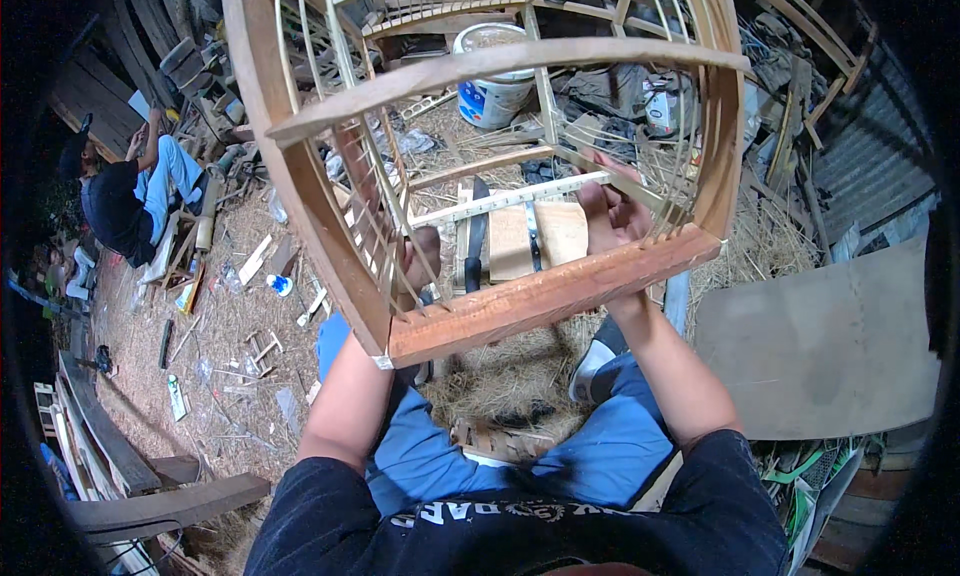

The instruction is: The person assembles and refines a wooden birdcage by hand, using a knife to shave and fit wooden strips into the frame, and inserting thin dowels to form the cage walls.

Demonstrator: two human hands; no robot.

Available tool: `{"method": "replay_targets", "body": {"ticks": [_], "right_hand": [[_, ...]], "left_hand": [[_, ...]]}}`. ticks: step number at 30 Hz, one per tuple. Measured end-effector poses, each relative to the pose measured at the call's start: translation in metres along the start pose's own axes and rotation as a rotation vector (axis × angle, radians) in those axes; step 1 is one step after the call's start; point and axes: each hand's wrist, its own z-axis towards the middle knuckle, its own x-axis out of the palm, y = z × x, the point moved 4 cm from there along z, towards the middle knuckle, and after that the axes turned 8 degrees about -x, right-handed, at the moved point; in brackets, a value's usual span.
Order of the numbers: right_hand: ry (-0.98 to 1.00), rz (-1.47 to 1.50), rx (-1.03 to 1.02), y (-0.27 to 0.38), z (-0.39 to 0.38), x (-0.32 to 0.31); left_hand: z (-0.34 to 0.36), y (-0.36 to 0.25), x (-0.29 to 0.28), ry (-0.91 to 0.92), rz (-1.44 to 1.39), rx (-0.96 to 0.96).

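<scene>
Probably light and stiff with fragile slats (337, 31), hold wooden frame (328, 223) by thick rail (555, 294) before curled left hand (423, 257) and right hand (615, 216), too hidden to confirm gripping.

Reddish-brown frame (560, 291), blue trousers (612, 441), black shirt (480, 538), white-and-blue bucket (492, 88)

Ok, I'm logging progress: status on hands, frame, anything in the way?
Left hand at left, right hand at right of the wooden frame; grips unclear. Frame slanted in view. Dark-handled knife beneath, no clear obstruction.

Brt ctr, dk distorted fisheye edges
</scene>
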Motion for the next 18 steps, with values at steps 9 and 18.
{"method": "replay_targets", "body": {"ticks": [9, 18], "right_hand": [[0.051, -0.166, -0.055, 0.006, -0.002, 0.011], [0.026, -0.139, 0.126, -0.006, -0.002, 0.011]], "left_hand": [[0.012, 0.038, 0.003, 0.091, -0.191, -0.128], [0.026, 0.068, -0.001, 0.098, -0.026, -0.254]]}}
